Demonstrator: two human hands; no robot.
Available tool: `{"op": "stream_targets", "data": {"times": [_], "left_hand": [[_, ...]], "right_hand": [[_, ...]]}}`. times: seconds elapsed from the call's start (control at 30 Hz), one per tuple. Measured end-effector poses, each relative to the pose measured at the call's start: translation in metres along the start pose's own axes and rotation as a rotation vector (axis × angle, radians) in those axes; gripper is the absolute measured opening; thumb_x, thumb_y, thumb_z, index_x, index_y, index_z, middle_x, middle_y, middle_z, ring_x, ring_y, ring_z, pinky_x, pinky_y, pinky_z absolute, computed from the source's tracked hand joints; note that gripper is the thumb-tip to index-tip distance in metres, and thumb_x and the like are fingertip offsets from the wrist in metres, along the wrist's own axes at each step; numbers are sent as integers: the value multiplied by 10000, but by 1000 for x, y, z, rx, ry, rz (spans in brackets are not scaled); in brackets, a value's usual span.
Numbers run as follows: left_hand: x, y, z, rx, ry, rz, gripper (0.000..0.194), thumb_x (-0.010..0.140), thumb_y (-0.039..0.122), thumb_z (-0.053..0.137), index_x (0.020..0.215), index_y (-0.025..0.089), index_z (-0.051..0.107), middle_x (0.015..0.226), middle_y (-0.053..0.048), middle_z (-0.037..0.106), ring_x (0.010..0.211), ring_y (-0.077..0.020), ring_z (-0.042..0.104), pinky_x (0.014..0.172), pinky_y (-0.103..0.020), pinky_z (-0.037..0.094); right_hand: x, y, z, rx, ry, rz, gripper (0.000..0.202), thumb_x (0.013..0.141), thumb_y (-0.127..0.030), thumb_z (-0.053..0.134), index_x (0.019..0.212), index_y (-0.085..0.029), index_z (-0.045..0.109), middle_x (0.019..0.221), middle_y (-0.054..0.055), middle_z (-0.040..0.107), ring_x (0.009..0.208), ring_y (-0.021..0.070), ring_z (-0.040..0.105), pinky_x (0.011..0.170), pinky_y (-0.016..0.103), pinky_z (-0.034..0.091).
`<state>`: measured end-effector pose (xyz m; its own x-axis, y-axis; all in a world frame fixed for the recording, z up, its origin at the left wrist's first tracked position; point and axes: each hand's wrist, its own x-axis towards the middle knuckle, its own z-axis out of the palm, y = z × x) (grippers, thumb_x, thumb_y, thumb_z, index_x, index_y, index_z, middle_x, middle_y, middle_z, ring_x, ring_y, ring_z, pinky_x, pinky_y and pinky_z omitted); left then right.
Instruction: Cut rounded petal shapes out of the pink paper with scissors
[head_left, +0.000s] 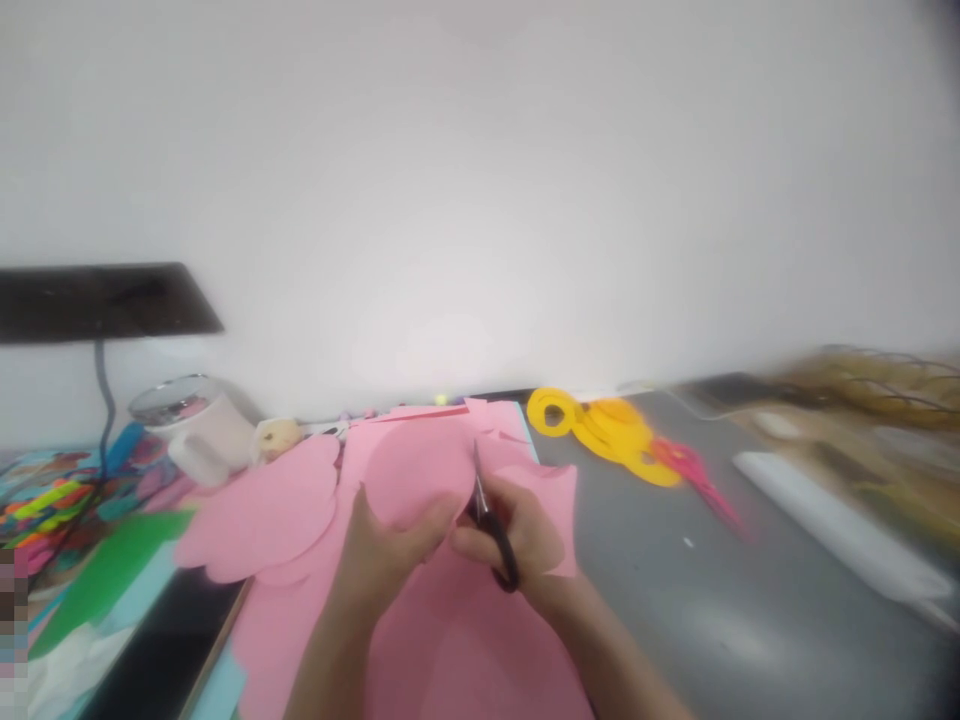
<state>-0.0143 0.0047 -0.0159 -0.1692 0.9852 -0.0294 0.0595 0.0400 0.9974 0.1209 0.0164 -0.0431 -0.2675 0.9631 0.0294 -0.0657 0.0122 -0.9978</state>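
My left hand [397, 545] grips a rounded piece of pink paper [420, 465], thumb on top near its lower edge. My right hand [517, 535] is closed around the dark handles of a pair of scissors [491, 530]. The blades point up and away, at the right edge of the pink piece. A pink offcut [551, 490] spreads behind and to the right of my right hand. Beneath both hands lies more pink paper [465, 640]. A scalloped pink cut-out [262, 510] rests to the left.
Yellow paper rings [551, 412] and pink-handled scissors [694, 475] lie right on the grey table [750, 620]. A white mug [206, 440], a green sheet [112, 575] and a black flat object [169, 645] are at left. A dark panel [105, 300] stands over them.
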Motion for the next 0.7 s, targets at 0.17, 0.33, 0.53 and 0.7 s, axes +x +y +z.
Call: {"op": "stream_targets", "data": {"times": [0.17, 0.33, 0.53, 0.7], "left_hand": [[1, -2, -1, -13, 2, 2, 199, 604, 321, 734, 692, 164, 649, 440, 71, 426, 438, -86, 375, 405, -217, 331], [1, -1, -1, -4, 25, 9, 203, 611, 329, 714, 710, 170, 636, 466, 65, 452, 462, -97, 394, 428, -230, 332], [-1, 4, -1, 62, 29, 4, 248, 617, 357, 669, 524, 183, 519, 441, 55, 419, 449, -93, 371, 433, -243, 317], [1, 1, -1, 58, 8, 28, 376, 668, 385, 654, 426, 192, 442, 412, 35, 414, 428, -97, 394, 444, -255, 318]], "right_hand": [[0, 1, -1, 10, -10, 20, 372, 571, -388, 786, 609, -201, 466, 501, -67, 409, 490, 93, 362, 433, 222, 275], [0, -1, 0, 38, 11, 40, 346, 553, -340, 794, 610, -195, 485, 490, -72, 415, 482, 94, 379, 430, 219, 291], [-1, 2, 0, 19, 30, 49, 290, 581, -294, 769, 615, -194, 499, 511, -68, 438, 486, 94, 398, 452, 225, 319], [-2, -7, 4, -13, 50, 98, 208, 580, -238, 721, 621, -186, 524, 514, -59, 448, 478, 98, 401, 468, 238, 328]]}}
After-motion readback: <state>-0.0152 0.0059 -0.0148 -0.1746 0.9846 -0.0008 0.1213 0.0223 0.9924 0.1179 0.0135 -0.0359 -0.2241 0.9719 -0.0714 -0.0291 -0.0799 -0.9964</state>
